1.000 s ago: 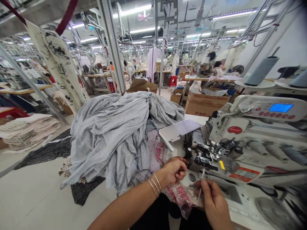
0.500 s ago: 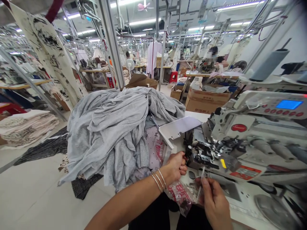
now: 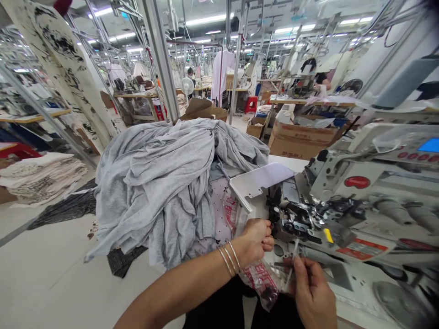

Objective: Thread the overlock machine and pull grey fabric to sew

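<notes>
My left hand (image 3: 258,240), with bangles on its wrist, is curled closed beside the left end of the sewing machine (image 3: 373,192). Whatever its fingers hold is hidden. Lower right, my right hand (image 3: 313,290) pinches a thin pale strip (image 3: 295,258) between thumb and fingers, just in front of the machine's needle area (image 3: 302,221). A clear plastic bag with red print (image 3: 259,278) hangs at the table edge between both hands. The machine's metal cover plate (image 3: 262,180) sticks out to the left, above my left hand.
A large heap of grey fabric (image 3: 161,178) lies left of the machine. Cardboard boxes (image 3: 298,139) stand behind it. Folded cloth (image 3: 41,176) is stacked at far left, near a metal post (image 3: 157,59). Another person (image 3: 320,80) sits at a workstation beyond.
The view has turned slightly, so the machine sits further right in the picture. Both hands keep nearly the same grip and place beside the machine.
</notes>
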Tool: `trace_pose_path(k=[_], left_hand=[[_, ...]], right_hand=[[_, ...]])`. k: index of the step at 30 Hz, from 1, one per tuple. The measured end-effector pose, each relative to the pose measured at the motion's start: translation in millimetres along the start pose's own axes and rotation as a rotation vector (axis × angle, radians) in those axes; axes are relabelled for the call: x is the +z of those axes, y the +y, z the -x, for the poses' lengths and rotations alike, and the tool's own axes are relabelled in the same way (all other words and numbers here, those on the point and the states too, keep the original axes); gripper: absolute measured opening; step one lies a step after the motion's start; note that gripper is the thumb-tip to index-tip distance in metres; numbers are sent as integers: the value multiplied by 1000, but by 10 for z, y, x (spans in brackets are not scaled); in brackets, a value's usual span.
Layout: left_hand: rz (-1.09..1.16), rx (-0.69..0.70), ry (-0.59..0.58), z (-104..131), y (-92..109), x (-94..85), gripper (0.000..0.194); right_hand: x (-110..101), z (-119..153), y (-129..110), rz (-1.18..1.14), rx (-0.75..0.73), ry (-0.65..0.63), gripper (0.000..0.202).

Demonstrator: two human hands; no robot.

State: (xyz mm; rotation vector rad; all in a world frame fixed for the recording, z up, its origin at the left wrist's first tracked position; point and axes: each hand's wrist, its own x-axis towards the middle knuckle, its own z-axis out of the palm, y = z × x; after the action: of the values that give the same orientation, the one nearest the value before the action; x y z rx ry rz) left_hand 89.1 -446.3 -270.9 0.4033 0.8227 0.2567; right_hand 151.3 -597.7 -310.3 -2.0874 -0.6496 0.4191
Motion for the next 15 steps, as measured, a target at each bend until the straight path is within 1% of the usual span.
trace_pose_path(k=[3, 7, 10, 13, 15], left_hand=[[36, -64, 6, 28, 26, 21, 42], [55, -78, -9, 64, 42, 24, 46], [6, -93, -22, 69, 81, 21, 49], [-66, -104, -26, 63, 137, 9, 50], [-99, -103, -37, 56, 164, -21, 47]], right_hand=[[3, 1, -4, 10, -3, 39, 79], [20, 6, 21, -8, -2, 33, 75], [2, 23, 14, -33, 4, 54, 70], [-128, 57, -111, 86, -75, 137, 64], [-275, 56, -300, 188, -136, 178, 57]])
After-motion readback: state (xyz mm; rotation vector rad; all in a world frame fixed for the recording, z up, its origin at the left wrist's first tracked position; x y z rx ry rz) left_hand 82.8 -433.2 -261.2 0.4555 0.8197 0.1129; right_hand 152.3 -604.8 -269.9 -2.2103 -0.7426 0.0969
